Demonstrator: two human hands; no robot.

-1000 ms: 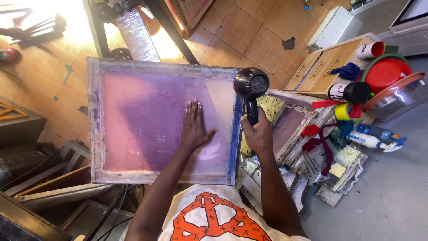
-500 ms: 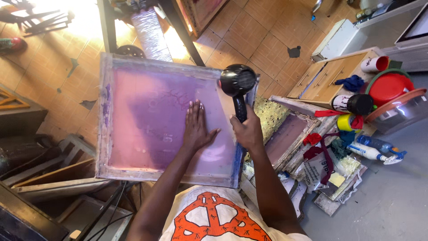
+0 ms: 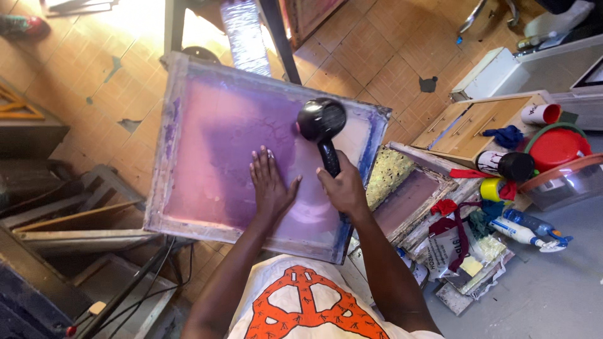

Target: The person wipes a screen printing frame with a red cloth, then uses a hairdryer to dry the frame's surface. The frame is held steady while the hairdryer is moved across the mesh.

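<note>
A large wooden screen-printing frame (image 3: pixel 164 150) with pink and purple mesh lies flat in front of me. My left hand (image 3: pixel 270 185) rests palm down on the mesh, fingers spread. My right hand (image 3: pixel 344 188) grips the handle of a black hair dryer (image 3: pixel 321 122), whose round head points down over the upper right part of the mesh, just above and right of my left hand.
To the right lie a smaller frame (image 3: pixel 408 194), a wooden drawer unit (image 3: pixel 468 129), a red lid (image 3: pixel 556 147), a clear plastic tub (image 3: pixel 565 185), jars, bottles and rags. Stacked wooden frames (image 3: pixel 69 213) sit at left. A table leg (image 3: pixel 279 37) stands behind the screen.
The hair dryer has moved left, from the frame's right edge to over the mesh. My left hand stays flat on the screen. The view has shifted.
</note>
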